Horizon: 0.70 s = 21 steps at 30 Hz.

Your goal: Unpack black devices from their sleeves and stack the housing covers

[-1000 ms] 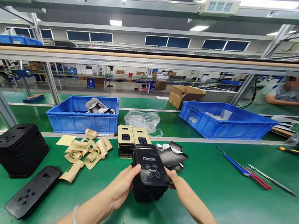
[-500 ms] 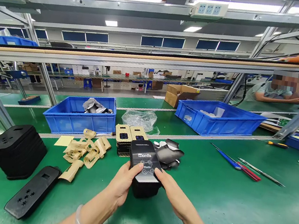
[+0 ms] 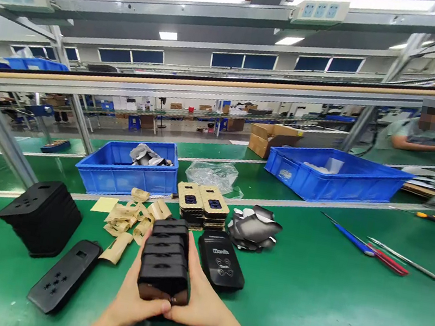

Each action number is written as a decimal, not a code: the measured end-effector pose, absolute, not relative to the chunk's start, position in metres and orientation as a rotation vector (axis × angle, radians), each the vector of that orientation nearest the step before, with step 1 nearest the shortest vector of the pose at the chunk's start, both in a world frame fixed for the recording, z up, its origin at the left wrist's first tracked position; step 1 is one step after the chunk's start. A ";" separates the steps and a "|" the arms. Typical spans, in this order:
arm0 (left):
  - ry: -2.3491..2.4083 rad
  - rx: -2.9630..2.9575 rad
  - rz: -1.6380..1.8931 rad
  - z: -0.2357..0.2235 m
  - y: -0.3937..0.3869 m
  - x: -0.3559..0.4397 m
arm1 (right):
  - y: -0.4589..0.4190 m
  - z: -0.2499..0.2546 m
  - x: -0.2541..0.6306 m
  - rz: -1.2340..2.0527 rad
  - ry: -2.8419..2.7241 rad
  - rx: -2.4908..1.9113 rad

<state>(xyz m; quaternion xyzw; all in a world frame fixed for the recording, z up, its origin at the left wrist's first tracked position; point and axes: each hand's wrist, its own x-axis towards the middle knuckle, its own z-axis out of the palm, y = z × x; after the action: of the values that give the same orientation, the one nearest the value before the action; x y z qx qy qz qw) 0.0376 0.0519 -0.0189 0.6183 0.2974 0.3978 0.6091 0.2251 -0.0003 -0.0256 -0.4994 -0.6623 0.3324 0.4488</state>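
One stack of black moulded cases (image 3: 165, 254), lower centre, held above the green desk (image 3: 302, 303): my left grip (image 3: 134, 296) and right grip (image 3: 199, 303) closed around it from both sides. Seems light, stiff, slippery; best held low, by the sides.

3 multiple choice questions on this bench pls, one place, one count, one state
1. Where is the black Mantis box?
a) inside a blue crate
b) on the green bench mat
c) on the upper shelf

2. How many stacks of tan die-cut card stand behind it?
a) two
b) three
c) five

3. How is the black stack held?
a) in one hand only
b) not held, lying flat
c) between the left hand and right hand

1 b: it lies flat on the mat.
2 a: two stand side by side.
3 c: both hands grip it.
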 end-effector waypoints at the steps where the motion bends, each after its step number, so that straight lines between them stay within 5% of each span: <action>1: 0.673 1.500 0.909 -0.027 0.055 0.032 | 0.002 -0.032 0.221 0.837 -1.652 -1.223; 12: 0.383 1.766 0.768 -0.085 0.083 0.020 | 0.007 -0.088 0.215 0.882 -1.754 -1.283; 18: 0.395 2.027 0.961 -0.069 0.072 0.017 | -0.013 -0.070 0.219 0.872 -1.715 -1.218; 21: 0.355 2.293 0.992 -0.036 0.060 0.014 | -0.035 -0.045 0.232 1.244 -1.429 -1.094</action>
<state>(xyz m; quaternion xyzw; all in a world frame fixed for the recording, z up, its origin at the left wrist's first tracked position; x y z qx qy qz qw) 0.0143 0.0605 -0.0355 0.8657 0.1339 0.3743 0.3041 0.2316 -0.0350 -0.0452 -0.4443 -0.5803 0.5052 0.4589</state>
